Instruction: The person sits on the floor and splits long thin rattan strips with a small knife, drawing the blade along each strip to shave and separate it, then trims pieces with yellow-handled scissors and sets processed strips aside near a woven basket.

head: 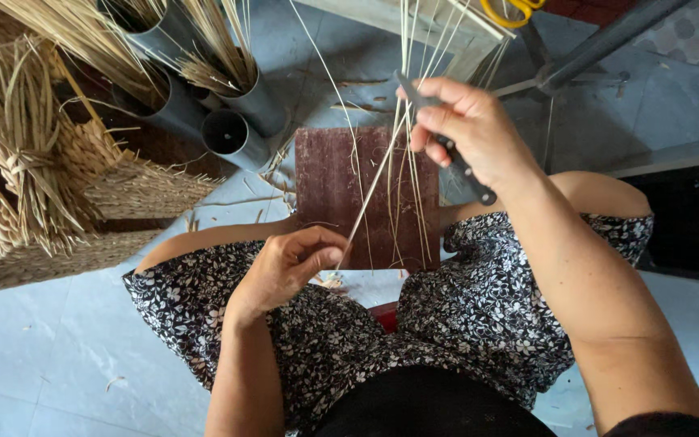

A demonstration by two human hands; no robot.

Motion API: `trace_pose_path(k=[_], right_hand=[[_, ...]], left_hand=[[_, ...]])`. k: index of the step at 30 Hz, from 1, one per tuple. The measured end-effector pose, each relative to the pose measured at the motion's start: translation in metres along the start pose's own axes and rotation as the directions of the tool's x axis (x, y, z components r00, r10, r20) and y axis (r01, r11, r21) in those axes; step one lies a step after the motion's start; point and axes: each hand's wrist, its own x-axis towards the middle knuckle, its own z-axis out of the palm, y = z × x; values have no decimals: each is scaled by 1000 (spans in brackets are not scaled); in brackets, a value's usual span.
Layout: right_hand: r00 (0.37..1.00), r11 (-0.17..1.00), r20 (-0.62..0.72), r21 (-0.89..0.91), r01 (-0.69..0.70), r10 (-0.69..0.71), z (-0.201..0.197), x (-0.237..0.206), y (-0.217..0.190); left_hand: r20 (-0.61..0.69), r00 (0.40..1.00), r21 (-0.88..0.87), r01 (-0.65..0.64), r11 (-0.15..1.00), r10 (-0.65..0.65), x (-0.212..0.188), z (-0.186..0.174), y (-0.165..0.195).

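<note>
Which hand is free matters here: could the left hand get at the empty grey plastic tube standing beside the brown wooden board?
Probably not yet: the left hand pinches a pale straw strand, though nothing blocks the tube.

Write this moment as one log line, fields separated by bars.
left hand: pinches straw strip | right hand: holds knife on strip | under: brown board

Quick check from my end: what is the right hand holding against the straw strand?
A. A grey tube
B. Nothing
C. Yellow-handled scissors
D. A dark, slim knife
D: the right hand grips a dark, slim knife laid across the pale straw strand, whose lower end the left hand pinches over the dark wooden board.
</note>
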Motion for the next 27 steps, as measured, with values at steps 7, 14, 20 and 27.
trace_pose_path(k=[7,14,20,27], right_hand=[[966,995,239,11,-99,94,41,-12,18],[960,986,231,-82,-142,157,52,-6,26],[995,998,92,-63,-28,34,24,6,12],[999,999,-37,-14,30,-30,-15,11,-1]], left_hand=[[-313,933,-23,-193,981,176,32,16,-4],[-295,955,-287,-111,951,22,43,28,-2],[-218,972,-207,44,977,-90,5,11,7],[-154,986,-139,38,990,-59,-48,-6,0]])
